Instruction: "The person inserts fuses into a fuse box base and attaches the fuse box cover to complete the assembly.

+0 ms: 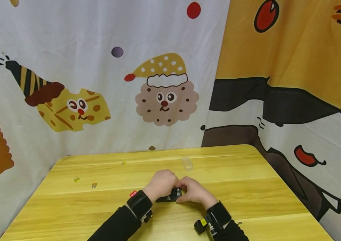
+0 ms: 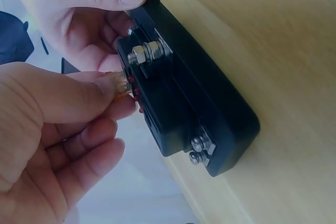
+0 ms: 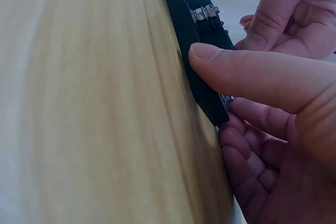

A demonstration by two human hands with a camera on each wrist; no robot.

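A black fuse block [image 2: 163,98] with metal screw terminals and small red lights lies on the table, seen side-on in both wrist views. Between thumb and fingertips, my left hand [image 1: 162,184] pinches a small translucent orange blade fuse [image 2: 121,83] against the top face of the block. How deep the fuse sits cannot be made out. My right hand [image 1: 193,190] grips the block's right end, the thumb along its near side and the fingers at its end and far side. In the head view the left hand hides part of the block.
Farther back on the wooden table [image 1: 233,174] lies a clear plastic case [image 1: 187,164]. To the left are a yellow fuse [image 1: 123,163], a yellow-green piece [image 1: 76,179] and a brown fuse [image 1: 94,185]. A printed curtain [image 1: 98,67] hangs behind the table.
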